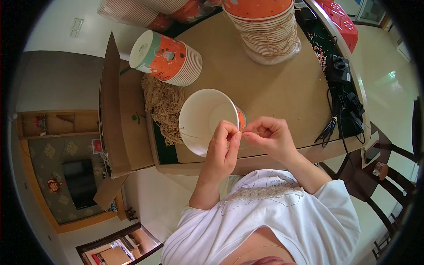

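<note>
A large white paper bucket (pixel 202 115) with an orange and green outside lies tilted at the table's near edge, its mouth toward me. My left hand (pixel 224 143) is closed in a pinch at the bucket's rim. A thin tan string (pixel 191 134) crosses the mouth toward those fingers. Thumb and forefinger of my right hand (pixel 273 136) are pinched against the left fingertips, just outside the rim; the bit of string between them is too small to see clearly. Left of the bucket lies a heap of loose tan string (pixel 164 108).
Behind the heap leans a stack of printed paper buckets (pixel 170 59). A taller stack (pixel 267 33), with strings hanging at its rims, stands farther back. A black power adapter with bundled cables (pixel 339 70) lies along the right edge. An open cardboard box (pixel 128 119) borders the left.
</note>
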Demonstrator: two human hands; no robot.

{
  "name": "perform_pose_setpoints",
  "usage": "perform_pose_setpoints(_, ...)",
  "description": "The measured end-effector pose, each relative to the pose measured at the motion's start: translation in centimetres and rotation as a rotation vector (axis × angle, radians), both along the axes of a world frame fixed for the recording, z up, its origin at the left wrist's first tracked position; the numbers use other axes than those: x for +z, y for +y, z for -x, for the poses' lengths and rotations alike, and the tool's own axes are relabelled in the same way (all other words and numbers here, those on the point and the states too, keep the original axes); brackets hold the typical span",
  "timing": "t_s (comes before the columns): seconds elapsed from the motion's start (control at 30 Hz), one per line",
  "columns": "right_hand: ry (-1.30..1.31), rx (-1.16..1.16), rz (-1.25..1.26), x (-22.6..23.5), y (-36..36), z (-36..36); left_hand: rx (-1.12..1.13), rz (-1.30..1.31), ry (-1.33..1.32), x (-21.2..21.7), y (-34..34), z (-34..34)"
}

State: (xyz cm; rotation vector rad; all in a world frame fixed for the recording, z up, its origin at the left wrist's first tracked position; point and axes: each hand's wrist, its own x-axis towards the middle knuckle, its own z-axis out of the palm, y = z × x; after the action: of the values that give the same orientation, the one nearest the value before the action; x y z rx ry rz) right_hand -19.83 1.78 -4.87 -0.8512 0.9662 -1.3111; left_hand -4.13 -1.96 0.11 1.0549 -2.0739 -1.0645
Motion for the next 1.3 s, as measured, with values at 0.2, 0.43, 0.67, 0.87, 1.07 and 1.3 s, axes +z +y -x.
perform_pose_setpoints(0.2, 0.075, -0.234, 0.081, -2.1, -1.9, -0.5, 0.139, 0.175, -0.197, -0.8, -0.4, 0.4)
perform_pose_setpoints(0.43, 0.003, -0.205, 0.177, -1.7, -3.0, -1.8, 0.182, -0.037, -0.190, -0.8, -0.7, -1.0)
perform_pose_setpoints(0.67, 0.152, -0.155, 0.214, -1.5, -2.9, -1.6, 0.180, -0.036, -0.190, -0.1, -0.6, -1.1)
perform_pose_setpoints(0.87, 0.310, -0.177, 0.283, -1.2, -2.8, -1.5, 0.140, -0.004, -0.170, -0.5, -0.6, -1.2)
perform_pose_setpoints(1.07, 0.310, -0.174, 0.273, -1.0, -2.7, -1.5, 0.104, 0.006, -0.190, -0.5, -0.6, -1.1)
perform_pose_setpoints(1.3, 0.380, -0.153, 0.293, -2.2, -2.6, -1.3, 0.077, 0.008, -0.157, -1.1, -0.8, -1.2)
